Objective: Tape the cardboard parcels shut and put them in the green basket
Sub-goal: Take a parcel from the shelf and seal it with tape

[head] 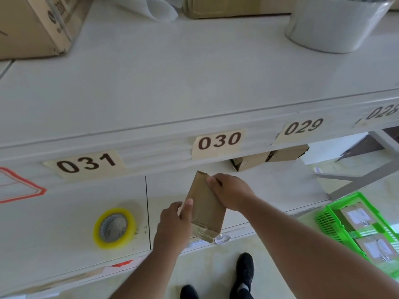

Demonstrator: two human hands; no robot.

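Observation:
A flat brown cardboard parcel point(205, 209) is held tilted above the white table point(269, 190), its near end carrying clear tape. My left hand point(172, 225) grips its left edge, thumb on the top face. My right hand point(231, 192) grips the far right edge from above. A roll of yellow tape point(114, 228) lies flat on the table to the left. The green basket point(328, 221) stands on the floor at the lower right, with two labelled parcels point(358, 216) inside.
A shelf runs above the table with labels 031, 030, 029 on its front edge. Another cardboard box point(269, 157) sits under the shelf behind the parcel. Large boxes point(32, 24) and a white plastic roll point(332, 24) stand on top. My feet point(244, 275) are below.

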